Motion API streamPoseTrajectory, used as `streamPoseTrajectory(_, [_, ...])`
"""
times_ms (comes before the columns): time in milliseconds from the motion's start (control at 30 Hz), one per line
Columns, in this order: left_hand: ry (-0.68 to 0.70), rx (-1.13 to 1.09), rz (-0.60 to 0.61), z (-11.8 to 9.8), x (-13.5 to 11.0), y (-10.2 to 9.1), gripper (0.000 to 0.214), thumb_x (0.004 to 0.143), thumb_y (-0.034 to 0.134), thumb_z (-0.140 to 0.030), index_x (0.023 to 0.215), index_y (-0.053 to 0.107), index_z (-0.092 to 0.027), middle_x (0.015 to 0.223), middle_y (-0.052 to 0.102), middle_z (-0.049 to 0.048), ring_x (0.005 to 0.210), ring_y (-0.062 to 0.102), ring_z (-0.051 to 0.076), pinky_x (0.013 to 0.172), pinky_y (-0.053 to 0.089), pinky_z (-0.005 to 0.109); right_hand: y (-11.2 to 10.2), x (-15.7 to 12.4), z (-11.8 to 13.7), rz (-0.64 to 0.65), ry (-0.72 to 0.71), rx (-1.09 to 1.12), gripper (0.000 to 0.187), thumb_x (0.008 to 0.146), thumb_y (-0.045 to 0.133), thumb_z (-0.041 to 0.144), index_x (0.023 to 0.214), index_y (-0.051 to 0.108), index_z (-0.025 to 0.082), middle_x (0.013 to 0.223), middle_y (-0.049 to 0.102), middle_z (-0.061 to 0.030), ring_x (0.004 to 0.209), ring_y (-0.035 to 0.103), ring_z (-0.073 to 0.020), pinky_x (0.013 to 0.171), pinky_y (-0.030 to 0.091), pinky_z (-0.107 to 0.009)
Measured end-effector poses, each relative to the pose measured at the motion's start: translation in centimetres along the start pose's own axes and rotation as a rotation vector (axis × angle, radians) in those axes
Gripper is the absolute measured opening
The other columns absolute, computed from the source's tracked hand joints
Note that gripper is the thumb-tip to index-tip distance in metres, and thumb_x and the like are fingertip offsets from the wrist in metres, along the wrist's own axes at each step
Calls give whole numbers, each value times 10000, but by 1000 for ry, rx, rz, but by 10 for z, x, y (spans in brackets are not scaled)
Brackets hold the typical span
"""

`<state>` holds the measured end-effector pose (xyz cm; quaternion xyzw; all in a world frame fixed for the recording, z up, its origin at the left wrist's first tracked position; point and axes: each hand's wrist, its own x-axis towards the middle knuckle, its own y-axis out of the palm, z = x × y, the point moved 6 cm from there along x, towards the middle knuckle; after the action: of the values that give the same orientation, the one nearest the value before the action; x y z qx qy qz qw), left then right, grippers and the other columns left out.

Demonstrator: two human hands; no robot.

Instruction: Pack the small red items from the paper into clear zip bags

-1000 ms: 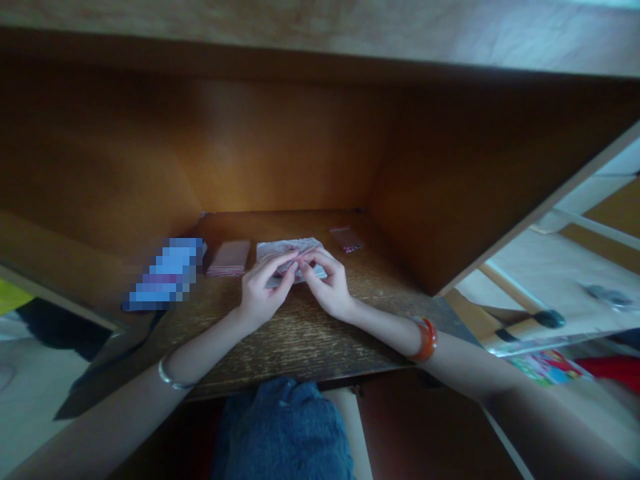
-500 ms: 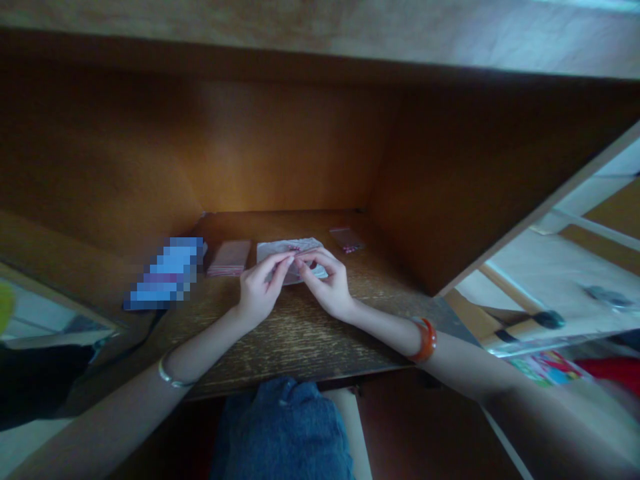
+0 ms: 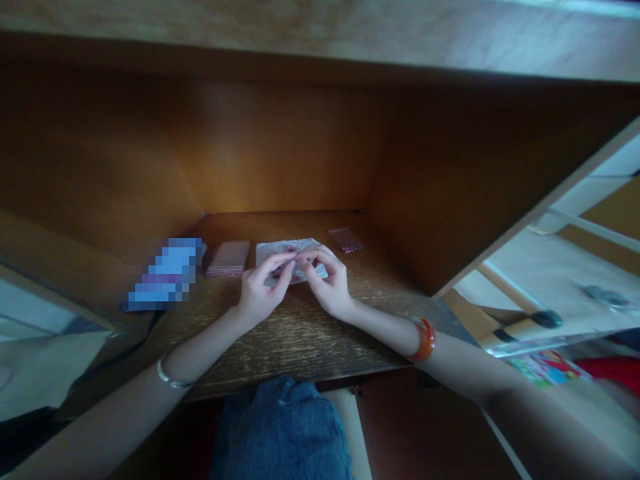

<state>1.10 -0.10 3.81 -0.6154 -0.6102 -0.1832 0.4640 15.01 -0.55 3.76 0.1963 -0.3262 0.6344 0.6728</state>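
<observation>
Both hands meet over a crumpled white sheet (image 3: 267,249) on the wooden desk. My left hand (image 3: 263,280) pinches with thumb and fingers, its tips close against those of my right hand (image 3: 327,280). The right thumb and fingers are pinched too. Whatever lies between the fingertips is too small to make out. Small reddish bits show on the sheet behind the fingers. To the right lies a small clear bag (image 3: 345,240) with pink and dark beads in its lower end. A stack of pale pink cards or packets (image 3: 229,259) sits left of the sheet.
A blurred-out phone-like device (image 3: 165,273) leans at the left, with a dark cord running from beneath it. Wooden side panels (image 3: 475,180) and a back panel enclose the desk (image 3: 280,340). A ladder-like frame (image 3: 520,313) stands outside at right.
The fingers and thumbs of both hands have shifted slightly at the pinch, with the left thumb a little lower. A dark shape at far left has moved down and mostly out of view.
</observation>
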Motion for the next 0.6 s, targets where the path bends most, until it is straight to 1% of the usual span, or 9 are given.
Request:
streamPoseTrajectory(133, [-32, -25, 6, 4, -1, 0, 177, 902, 542, -242, 1032, 641, -175, 1009, 713, 55, 882, 689, 143, 800, 567, 245, 0, 0, -1, 11, 9, -47, 92, 876, 562, 287, 867, 637, 235, 901, 655, -31, 900, 597, -185, 849, 461, -368])
streamPoseTrajectory(267, [-64, -18, -1, 6, -1, -1, 177, 910, 532, -274, 1011, 640, -176, 952, 721, 44, 812, 692, 134, 758, 563, 233, 0, 1, 2, 15, -21, -59, 73, 868, 567, 266, 865, 631, 231, 902, 657, -30, 904, 598, -180, 848, 460, -360])
streamPoseTrajectory(333, [-35, 4, -15, 4, 0, -3, 160, 909, 536, -263, 990, 643, -175, 931, 724, 37, 782, 691, 126, 731, 560, 219, 0, 1, 4, 14, -41, -55, 67, 867, 568, 257, 869, 628, 226, 900, 654, -31, 893, 599, -174, 835, 464, -350])
streamPoseTrajectory(433, [53, 64, -23, -3, 2, -4, 131, 896, 556, -229, 973, 646, -172, 939, 726, 36, 795, 691, 125, 734, 559, 215, -1, 1, 6, 3, -68, -59, 64, 865, 573, 255, 871, 626, 219, 883, 648, -30, 867, 595, -168, 808, 467, -339])
streamPoseTrajectory(600, [157, 138, -14, -10, 5, -4, 107, 886, 562, -193, 947, 647, -170, 958, 718, 47, 878, 683, 155, 827, 556, 286, -1, 1, 6, -2, -107, -77, 65, 862, 576, 255, 866, 620, 208, 867, 643, -29, 850, 589, -166, 799, 467, -342])
